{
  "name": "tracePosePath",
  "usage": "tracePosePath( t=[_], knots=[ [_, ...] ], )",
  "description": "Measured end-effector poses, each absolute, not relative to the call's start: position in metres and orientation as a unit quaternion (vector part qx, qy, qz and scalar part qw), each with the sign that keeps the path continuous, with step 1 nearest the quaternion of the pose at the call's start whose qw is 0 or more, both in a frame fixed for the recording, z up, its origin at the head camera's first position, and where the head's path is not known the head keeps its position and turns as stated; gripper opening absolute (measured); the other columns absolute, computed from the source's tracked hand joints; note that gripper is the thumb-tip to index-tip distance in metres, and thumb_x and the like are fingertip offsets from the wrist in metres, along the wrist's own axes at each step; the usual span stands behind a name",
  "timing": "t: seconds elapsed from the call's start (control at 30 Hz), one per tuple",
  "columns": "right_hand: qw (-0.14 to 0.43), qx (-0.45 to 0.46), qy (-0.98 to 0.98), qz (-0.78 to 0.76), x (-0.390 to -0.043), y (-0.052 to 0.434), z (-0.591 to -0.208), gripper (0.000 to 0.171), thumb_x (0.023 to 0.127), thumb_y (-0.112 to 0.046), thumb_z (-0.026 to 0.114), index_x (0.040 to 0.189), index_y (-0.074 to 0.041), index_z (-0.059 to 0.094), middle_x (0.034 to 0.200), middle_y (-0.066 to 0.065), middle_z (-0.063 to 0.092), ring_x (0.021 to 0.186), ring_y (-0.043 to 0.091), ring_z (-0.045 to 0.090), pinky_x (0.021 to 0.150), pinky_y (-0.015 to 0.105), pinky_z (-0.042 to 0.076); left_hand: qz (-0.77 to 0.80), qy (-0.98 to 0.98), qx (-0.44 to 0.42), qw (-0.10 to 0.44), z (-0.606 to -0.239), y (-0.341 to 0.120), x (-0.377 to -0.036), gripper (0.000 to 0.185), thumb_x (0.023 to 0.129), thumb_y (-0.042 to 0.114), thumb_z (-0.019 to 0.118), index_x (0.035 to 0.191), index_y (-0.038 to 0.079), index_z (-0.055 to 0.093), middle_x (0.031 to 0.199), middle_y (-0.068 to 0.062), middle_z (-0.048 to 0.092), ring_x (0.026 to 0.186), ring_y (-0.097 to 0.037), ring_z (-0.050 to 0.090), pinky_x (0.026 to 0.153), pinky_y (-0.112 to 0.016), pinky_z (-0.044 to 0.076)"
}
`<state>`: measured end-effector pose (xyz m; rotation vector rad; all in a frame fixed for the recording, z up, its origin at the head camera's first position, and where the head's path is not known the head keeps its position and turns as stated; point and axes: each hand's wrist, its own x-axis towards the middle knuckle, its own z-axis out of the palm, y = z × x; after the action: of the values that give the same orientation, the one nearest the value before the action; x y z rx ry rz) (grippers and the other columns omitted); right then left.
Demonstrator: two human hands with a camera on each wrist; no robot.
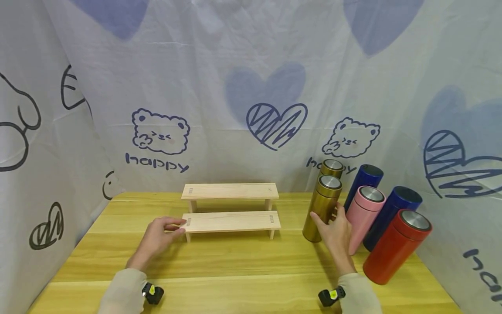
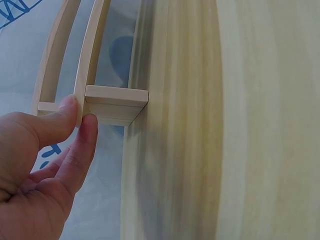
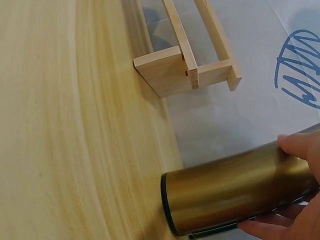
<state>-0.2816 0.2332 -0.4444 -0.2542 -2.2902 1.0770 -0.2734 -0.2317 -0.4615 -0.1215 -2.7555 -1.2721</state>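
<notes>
My left hand (image 1: pixel 157 235) pinches the left end of the lower board of a pale wooden two-step rack (image 1: pixel 231 221). In the left wrist view, thumb and fingertips (image 2: pixel 89 127) meet on either side of that board. On the right, my right hand (image 1: pixel 335 229) grips a gold thermos bottle (image 1: pixel 323 205) round its side, thumb on the left. The bottle (image 3: pixel 235 187) is close to upright with its steel-topped lid up; whether its base touches the table I cannot tell. Behind it a second gold bottle (image 1: pixel 332 165) is mostly hidden.
Right of my right hand stand a pink bottle (image 1: pixel 365 213), two blue bottles, one farther back (image 1: pixel 364 179) and one nearer (image 1: pixel 396 213), and a red bottle (image 1: pixel 396 248). All are on the wood-grain table (image 1: pixel 243 266). A printed cloth (image 1: pixel 219 87) hangs behind and at both sides.
</notes>
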Motion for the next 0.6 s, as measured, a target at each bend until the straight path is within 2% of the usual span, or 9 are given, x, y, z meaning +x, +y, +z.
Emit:
tracePosePath(
  t=[0.3,0.6],
  knots=[
    [0.298,-0.076,-0.866,0.395,-0.2821,0.2309,-0.444,0.072,0.074,-0.034,0.081,0.132,-0.005,0.05,0.118,0.023,0.065,0.101,0.038,0.066,0.086,0.051,0.055,-0.418,-0.906,-0.03,0.058,-0.4644,-0.2323,-0.2778,0.028,0.087,0.012,0.068,0.115,0.009,0.07,0.122,-0.016,0.065,0.104,-0.028,0.065,0.083,-0.036,0.058],
    [0.292,-0.081,-0.861,0.408,-0.2815,0.2286,-0.4375,0.075,0.073,-0.037,0.082,0.133,-0.006,0.05,0.118,0.021,0.065,0.104,0.036,0.064,0.088,0.05,0.054,-0.42,-0.905,-0.037,0.06,-0.4641,-0.2333,-0.2797,0.027,0.087,0.014,0.069,0.114,0.009,0.07,0.119,-0.016,0.066,0.103,-0.028,0.065,0.082,-0.034,0.057]
  ],
)
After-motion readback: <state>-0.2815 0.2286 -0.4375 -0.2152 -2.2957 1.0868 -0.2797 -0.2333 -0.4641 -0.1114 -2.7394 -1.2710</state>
